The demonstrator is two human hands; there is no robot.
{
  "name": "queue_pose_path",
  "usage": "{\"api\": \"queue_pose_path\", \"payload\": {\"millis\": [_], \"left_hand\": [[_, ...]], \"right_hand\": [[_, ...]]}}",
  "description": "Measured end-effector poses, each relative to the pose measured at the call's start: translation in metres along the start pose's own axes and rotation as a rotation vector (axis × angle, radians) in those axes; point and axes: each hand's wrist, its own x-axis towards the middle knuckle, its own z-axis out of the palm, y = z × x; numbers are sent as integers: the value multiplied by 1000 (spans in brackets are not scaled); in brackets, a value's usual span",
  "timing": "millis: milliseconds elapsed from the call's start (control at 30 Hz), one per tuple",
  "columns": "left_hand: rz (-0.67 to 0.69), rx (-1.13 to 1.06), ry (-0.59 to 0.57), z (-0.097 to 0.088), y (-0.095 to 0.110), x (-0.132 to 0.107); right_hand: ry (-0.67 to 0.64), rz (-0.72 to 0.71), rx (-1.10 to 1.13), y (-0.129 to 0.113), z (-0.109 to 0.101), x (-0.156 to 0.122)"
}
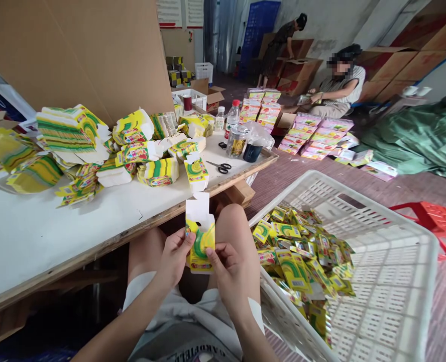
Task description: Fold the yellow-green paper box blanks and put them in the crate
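Over my lap, a small yellow and green carton (202, 246) stands between my two hands, its white top flaps raised and its mouth open. My left hand (177, 251) pinches the carton's left side. On its right edge, the thumb and fingers of my right hand (225, 261) close. Whether anything lies inside the carton I cannot tell. Just beyond, at the table edge, another carton (196, 173) lies with its white flap toward me. Stacks of flattened cartons (70, 130) cover the table behind it.
To my right, a white plastic crate (388, 296) holds many small yellow-green packets (298, 266). Scissors (221, 166), a jar (238, 141), a dark cup (252, 152) and a red-capped bottle (232, 119) stand or lie on the white table (15, 241). Two people work farther back near pink boxes (302, 133).
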Motion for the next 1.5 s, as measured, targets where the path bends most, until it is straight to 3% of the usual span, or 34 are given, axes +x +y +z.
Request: {"api": "queue_pose_path", "payload": {"millis": [200,367,533,700,800,900,1000,1100,1267,1400,1500], "left_hand": [[90,202,42,-1,3,-3],[33,302,-198,-11,19,-14],[-54,305,-330,-18,27,-21],[-109,161,-368,-15,23,-23],[-83,186,-410,-15,20,-21],[-4,292,-341,-17,18,-19],[22,366,-265,-17,15,-19],[14,386,-285,-16,14,-21],[-22,290,-317,-18,17,-21],[-61,259,-288,-18,19,-20],[-36,278,-265,-16,20,-19]], "right_hand": [[38,-108,-191,-3,-7,3],[-137,-252,-277,-20,-25,10],[-315,-230,-274,-28,-36,16],[-230,-266,-241,-31,-33,16],[-167,-276,-186,-32,-32,16],[-188,-339,-286,-36,-34,18],[-246,-239,-367,-39,-36,21],[-272,-135,-459,-37,-31,22],[-203,-240,-634,-37,-24,23],[-248,-226,-636,-36,-19,22],[-175,-206,-643,-34,-16,20]]}}
